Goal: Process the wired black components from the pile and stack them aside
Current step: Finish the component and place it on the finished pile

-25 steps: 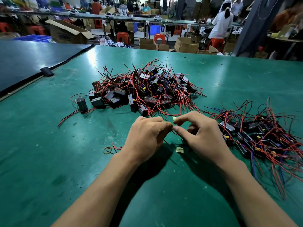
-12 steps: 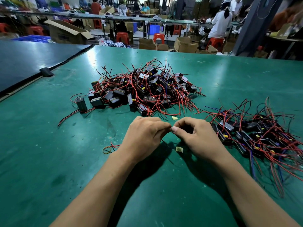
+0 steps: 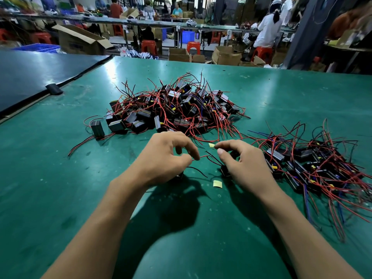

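Your right hand (image 3: 245, 166) hides most of the black component (image 3: 225, 171) it grips. Only one boxy corner shows below the thumb, low over the green counter (image 3: 60, 188). The fingers are curled close over it. The index tip meets a small yellow scrap (image 3: 211, 145), and you cannot tell whether it is pinched or just stuck there. Your left hand (image 3: 165, 158) is curled too, with fingertips pinching a thin red wire (image 3: 201, 157) that runs across toward the component. A dark lump (image 3: 179, 176) sits under the left palm, too shadowed to name.

The pile (image 3: 177, 109) lies in the middle of the frame just above both hands. It is a heap of small black rectangular blocks, some faces glossy and some with yellow tabs, under a tangle of springy red and black leads. One loose block (image 3: 98, 128) stands apart at its left edge. The processed stack (image 3: 312, 164) lies at centre right, touching your right hand's far side. It is flatter than the pile, and its red, black and blue leads trail toward the frame's right edge, where they are cut off.

A square of yellow tape (image 3: 217, 183) lies flat on the scuffed counter between your wrists. Print on the cardboard cartons (image 3: 80, 41) at upper left is too blurred to read.
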A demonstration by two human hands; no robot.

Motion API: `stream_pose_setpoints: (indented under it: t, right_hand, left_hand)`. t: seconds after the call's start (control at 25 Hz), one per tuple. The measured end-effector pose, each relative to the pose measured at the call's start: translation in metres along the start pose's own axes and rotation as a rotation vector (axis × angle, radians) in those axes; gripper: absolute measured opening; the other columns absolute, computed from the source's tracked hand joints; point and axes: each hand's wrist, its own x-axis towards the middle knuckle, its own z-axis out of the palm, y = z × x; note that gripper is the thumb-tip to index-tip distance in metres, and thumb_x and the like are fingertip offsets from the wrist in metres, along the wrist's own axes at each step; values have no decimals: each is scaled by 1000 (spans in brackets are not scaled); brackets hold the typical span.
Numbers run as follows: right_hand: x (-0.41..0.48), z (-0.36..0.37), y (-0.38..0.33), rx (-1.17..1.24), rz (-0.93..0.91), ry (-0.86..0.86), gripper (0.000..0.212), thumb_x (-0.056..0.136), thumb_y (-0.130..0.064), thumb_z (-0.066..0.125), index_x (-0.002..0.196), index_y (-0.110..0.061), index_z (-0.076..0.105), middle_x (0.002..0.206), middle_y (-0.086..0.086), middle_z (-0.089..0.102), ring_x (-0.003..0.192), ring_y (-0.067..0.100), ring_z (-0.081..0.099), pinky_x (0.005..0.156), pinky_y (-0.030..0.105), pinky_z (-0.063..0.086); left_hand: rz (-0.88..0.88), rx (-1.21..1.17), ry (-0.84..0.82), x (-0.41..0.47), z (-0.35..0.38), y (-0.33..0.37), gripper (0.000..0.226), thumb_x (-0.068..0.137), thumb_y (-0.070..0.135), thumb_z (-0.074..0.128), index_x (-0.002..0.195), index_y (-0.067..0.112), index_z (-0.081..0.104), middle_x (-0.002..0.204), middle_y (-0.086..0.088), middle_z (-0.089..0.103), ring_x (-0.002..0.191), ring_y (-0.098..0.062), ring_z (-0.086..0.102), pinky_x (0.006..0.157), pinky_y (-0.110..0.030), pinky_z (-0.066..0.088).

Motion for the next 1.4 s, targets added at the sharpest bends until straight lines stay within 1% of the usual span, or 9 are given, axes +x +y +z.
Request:
stream_pose_setpoints:
  t: [0.16, 0.28, 0.4, 0.6, 0.8, 0.88, 1.04, 1.24, 1.4]
  right_hand:
    - [-1, 3, 1, -74, -37, -100, 18, 94, -23, 67, 110, -24, 75, 89, -16, 71, 75, 2, 59, 66, 4, 40]
    - [-1, 3, 0, -66, -51, -128, 15, 93, -24, 69, 106, -26, 76, 90, -4, 74, 79, 10, 63, 73, 16, 47]
    - [-2, 3, -1, -27, -31, -119, 13, 92, -21, 69, 103, -26, 76, 87, -4, 74, 82, 15, 65, 75, 21, 49]
    - [-1, 4, 1, 75, 41, -98, 10, 94, -17, 67, 99, -22, 74, 81, -11, 74, 67, -9, 61, 63, 6, 41]
    - [0, 6, 3, 223, 129, -84, 7, 95, -18, 64, 92, -23, 68, 81, -6, 76, 76, 3, 67, 73, 27, 54]
    - [0, 7, 4, 195, 133, -54, 8, 94, -19, 66, 88, -24, 66, 82, -5, 74, 79, 10, 67, 74, 28, 52]
    - [3, 6, 7, 242, 167, -68, 11, 92, -20, 67, 81, -23, 65, 69, -8, 65, 64, 10, 56, 69, 33, 49]
    - [4, -2, 7, 371, 164, -198, 11, 92, -21, 69, 81, -19, 67, 67, -1, 63, 62, 16, 55, 67, 42, 51]
    - [4, -7, 8, 373, 131, -333, 5, 89, -17, 74, 86, -16, 71, 67, -6, 66, 60, 7, 58, 58, 25, 49]
  left_hand:
    - [18, 234, -196, -1, 1, 3, 22, 75, 15, 68, 86, 34, 74, 91, 9, 61, 90, -10, 49, 79, -16, 38]
    - [29, 332, -234, 0, 9, -1, 16, 78, 21, 75, 90, 30, 76, 85, 6, 57, 87, -13, 46, 80, -26, 39]
    - [19, 260, -175, 0, 12, -5, 8, 78, 30, 80, 85, 27, 79, 85, 3, 59, 84, -11, 48, 75, -22, 39]
    - [-66, 12, -77, 1, 12, -9, 7, 77, 27, 82, 80, 22, 78, 96, 7, 64, 74, 5, 53, 65, -6, 34]
    - [-113, -80, -52, 2, 17, -13, 8, 78, 26, 80, 82, 21, 77, 97, 7, 71, 91, -6, 64, 78, -28, 50]
    - [-82, -54, -6, 1, 23, -12, 7, 77, 26, 82, 81, 25, 77, 93, 4, 68, 87, -10, 61, 72, -24, 46]
    - [10, 69, -16, 1, 30, -14, 8, 77, 22, 82, 81, 25, 76, 83, 9, 62, 81, -12, 53, 67, -14, 36]
    - [47, 99, 37, 0, 33, -18, 13, 83, 19, 76, 90, 30, 77, 80, 12, 69, 80, -7, 53, 71, -25, 45]
    - [61, 140, 79, 0, 34, -20, 20, 87, 15, 70, 100, 29, 76, 80, 10, 65, 81, -9, 55, 73, -29, 49]
